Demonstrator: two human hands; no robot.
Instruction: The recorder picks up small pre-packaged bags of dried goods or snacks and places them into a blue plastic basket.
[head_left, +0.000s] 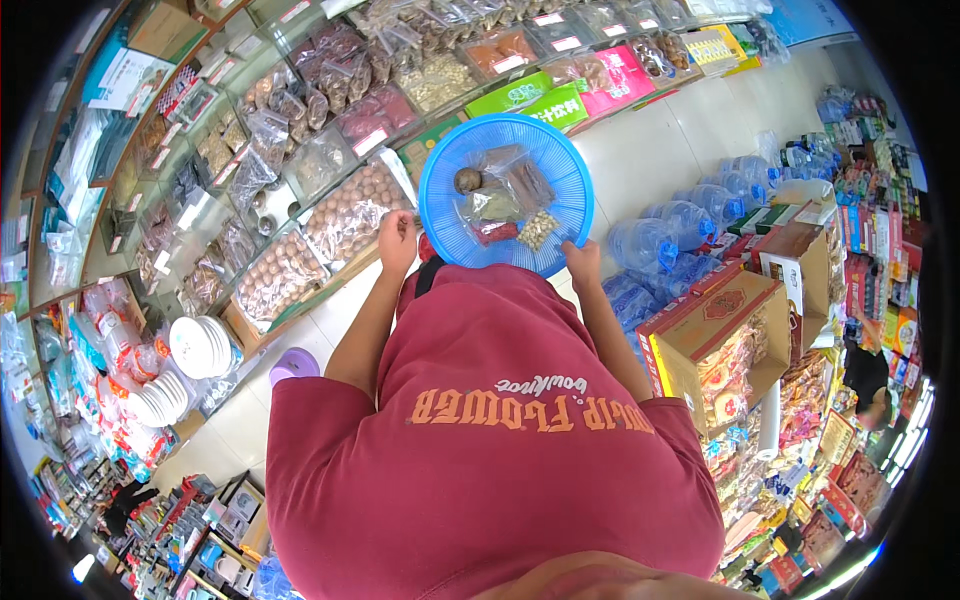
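My right hand (582, 262) grips the lower right rim of a round blue plastic basket (442, 176) in front of my body. Inside the basket lie a round brown item (467, 180), a clear bag of dark brown strips (529, 184), a bag of green dried leaves (491, 204), a bag of red pieces (496, 232) and a bag of pale pieces (538, 229). My left hand (398, 231) is at the basket's left, apart from its rim, beside a tray of round brown nuts (358, 210). Its fingers are curled, and whether they hold anything is unclear.
Display shelves with bagged dried goods (341, 71) curve along the left and front. Large water bottles (643, 244) and open cartons (720, 315) stand at the right. Stacked white plates (201, 347) and a purple stool (294, 365) are at the left. A person (866, 375) is far right.
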